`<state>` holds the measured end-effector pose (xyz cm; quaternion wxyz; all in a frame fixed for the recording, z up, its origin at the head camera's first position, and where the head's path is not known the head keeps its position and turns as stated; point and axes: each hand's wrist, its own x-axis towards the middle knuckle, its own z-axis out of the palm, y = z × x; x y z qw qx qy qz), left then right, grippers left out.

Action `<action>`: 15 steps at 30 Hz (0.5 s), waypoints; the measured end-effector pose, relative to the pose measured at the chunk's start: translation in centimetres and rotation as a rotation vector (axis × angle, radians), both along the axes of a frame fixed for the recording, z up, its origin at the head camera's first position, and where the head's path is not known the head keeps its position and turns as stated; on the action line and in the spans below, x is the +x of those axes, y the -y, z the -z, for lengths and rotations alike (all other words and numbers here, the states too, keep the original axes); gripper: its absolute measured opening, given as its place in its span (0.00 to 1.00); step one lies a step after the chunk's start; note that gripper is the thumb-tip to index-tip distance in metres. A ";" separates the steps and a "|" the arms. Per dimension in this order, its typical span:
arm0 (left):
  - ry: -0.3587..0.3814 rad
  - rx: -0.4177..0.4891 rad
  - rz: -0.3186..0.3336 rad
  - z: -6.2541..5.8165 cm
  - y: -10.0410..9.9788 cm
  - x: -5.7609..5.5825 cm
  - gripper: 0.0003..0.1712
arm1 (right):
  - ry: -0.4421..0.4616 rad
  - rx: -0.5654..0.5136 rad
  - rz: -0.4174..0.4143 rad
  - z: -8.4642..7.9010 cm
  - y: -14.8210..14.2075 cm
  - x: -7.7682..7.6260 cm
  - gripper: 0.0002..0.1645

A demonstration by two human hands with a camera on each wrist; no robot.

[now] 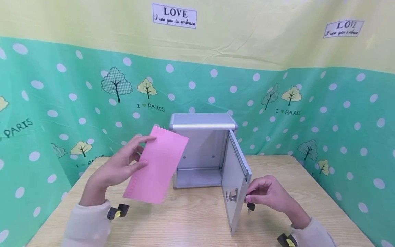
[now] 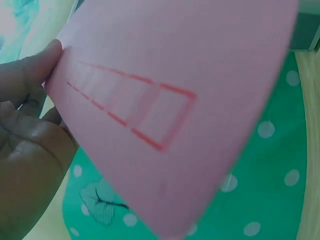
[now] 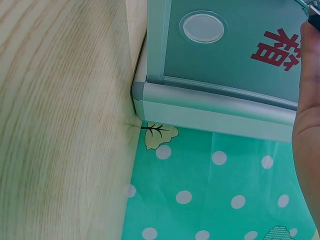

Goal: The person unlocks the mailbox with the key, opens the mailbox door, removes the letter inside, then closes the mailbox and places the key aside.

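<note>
My left hand [image 1: 118,166] pinches a pink envelope [image 1: 158,164] by its left edge, holding it tilted above the table, in front of the box's left side. Red printed postcode squares show on the envelope [image 2: 225,65] in the left wrist view. Behind it stands a silver metal letter box [image 1: 203,120], its door [image 1: 236,171] swung outward. My right hand [image 1: 271,195] is at the outer face of the door, finger and thumb pinching a key [image 3: 314,19] at the lock. A second, black-headed key [image 1: 251,207] dangles below the fingers. The lock's latch [image 1: 232,195] shows on the door's inner face.
The box stands on a wooden table [image 1: 191,219], towards its back. A green and yellow printed cloth [image 1: 213,85] hangs behind and along both sides. The open door juts forward between my hands. Each wrist wears a small black strap-on piece.
</note>
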<state>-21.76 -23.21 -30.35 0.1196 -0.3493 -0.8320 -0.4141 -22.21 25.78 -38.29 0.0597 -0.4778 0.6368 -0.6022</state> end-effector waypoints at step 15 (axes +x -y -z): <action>0.238 0.422 0.173 0.7 5.6 -0.5 0.44 | -0.004 0.004 0.021 -0.1 0.0 0.1 0.20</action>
